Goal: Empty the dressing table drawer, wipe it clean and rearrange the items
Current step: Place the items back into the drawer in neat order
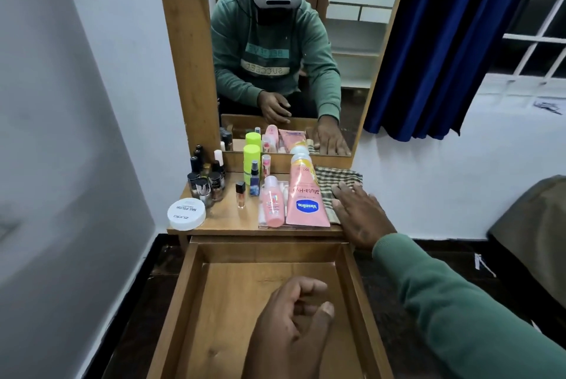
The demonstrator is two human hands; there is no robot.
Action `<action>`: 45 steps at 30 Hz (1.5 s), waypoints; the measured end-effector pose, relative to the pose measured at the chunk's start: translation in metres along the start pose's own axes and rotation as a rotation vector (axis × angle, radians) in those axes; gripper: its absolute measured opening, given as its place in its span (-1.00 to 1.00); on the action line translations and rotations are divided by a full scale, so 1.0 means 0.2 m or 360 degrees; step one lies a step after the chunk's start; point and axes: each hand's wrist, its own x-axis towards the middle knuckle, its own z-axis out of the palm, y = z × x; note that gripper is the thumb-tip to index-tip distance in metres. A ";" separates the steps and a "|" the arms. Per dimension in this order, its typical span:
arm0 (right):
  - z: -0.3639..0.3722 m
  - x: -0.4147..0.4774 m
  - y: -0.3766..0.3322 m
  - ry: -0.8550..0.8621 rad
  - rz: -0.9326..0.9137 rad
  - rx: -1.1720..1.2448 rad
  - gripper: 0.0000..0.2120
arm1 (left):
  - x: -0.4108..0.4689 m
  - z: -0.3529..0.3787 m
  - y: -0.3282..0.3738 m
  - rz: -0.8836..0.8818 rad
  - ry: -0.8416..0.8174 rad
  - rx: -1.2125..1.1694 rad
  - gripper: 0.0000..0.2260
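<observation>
Wooden drawer (220, 302) empty; items (306, 204) parked on far tabletop (226, 219); right hand (361, 213) flat on checked cloth (333, 176), for wiping; left hand (291, 323) loose, seemingly empty.

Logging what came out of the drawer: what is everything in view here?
Drawer: one, wooden, pulled open below tabletop.
Vaseline tube: one, pink-orange, lying on tabletop.
Pink bottle: one, lying left of tube.
Checked cloth: one, brown, tabletop right.
White jar: one, front left.
Green bottle: one, at back.
Blue spray bottle: one, tabletop middle.
Dark small bottles: several, back left.
Mirror: one, wood-framed, behind.
Curtain: one, blue, right.
Right hand: flat on cloth.
Left hand: loosely curled, above drawer.
</observation>
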 end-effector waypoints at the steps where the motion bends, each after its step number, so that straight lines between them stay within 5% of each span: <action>1: 0.00 -0.01 0.00 -0.0021 0.0005 -0.0001 -0.51 | -0.01 -0.01 0.00 0.0019 0.0002 -0.0027 -0.84; 6: -0.04 -0.05 -0.01 0.0053 -0.0019 0.0163 -0.51 | -0.07 -0.12 0.03 0.0106 -0.0004 -0.0079 -0.78; 12: -0.25 -0.13 -0.20 0.0753 -0.0028 0.0469 -0.80 | -0.05 -0.41 0.13 0.0310 0.0085 -0.0029 -0.80; 22: -0.44 0.12 -0.94 0.0457 -0.0499 0.0566 -0.97 | 0.60 -1.05 0.40 0.0562 0.0508 0.0295 -0.81; 28: -0.35 0.49 -1.24 0.0205 -0.0529 0.0264 -0.85 | 1.05 -1.21 0.35 0.0510 0.0610 0.0527 -0.82; 35: -0.18 0.69 -1.30 0.0152 -0.0682 -0.0252 -0.73 | 1.30 -1.17 0.26 0.0568 0.0467 0.0831 -0.88; 45: -0.12 0.74 -1.33 0.0304 -0.0770 -0.0317 -0.81 | 1.37 -1.16 0.24 0.0575 0.0515 0.0856 -0.89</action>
